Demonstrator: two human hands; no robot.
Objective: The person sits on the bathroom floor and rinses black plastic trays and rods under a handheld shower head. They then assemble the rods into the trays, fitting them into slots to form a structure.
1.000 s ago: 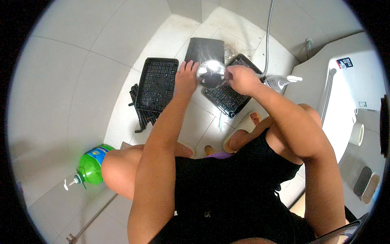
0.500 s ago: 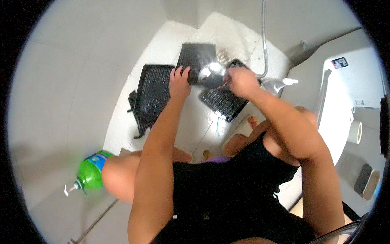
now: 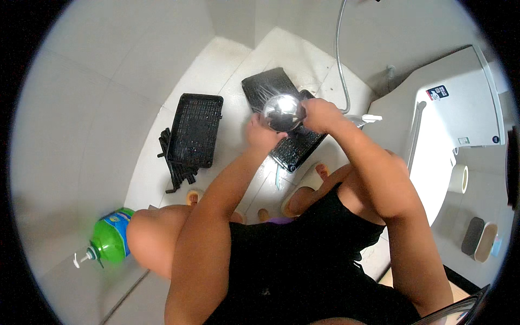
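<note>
My right hand (image 3: pixel 320 116) is closed around the handle of a round chrome shower head (image 3: pixel 283 112). Water streams from it onto a black slatted panel (image 3: pixel 266 82), tilted above the white floor. My left hand (image 3: pixel 262 135) grips the panel's near edge, its grip partly hidden by the shower head. Beneath both hands lies a black mesh tray (image 3: pixel 301 145), wet and partly covered. Farther left, another black mesh tray (image 3: pixel 196 130) rests on black tubes (image 3: pixel 177 176).
A metal hose (image 3: pixel 340 59) runs down on the far right, beside a bottle with a white spray nozzle (image 3: pixel 371 118). A white fixture (image 3: pixel 457 105) stands along the right. Near my left knee is a green pump bottle (image 3: pixel 110 238). A paper roll (image 3: pixel 459 179) hangs at right.
My left hand has moved right and nearer along with the black panel, which has turned. The shower head stays over it, still spraying. The left tray is now apart from the panel.
</note>
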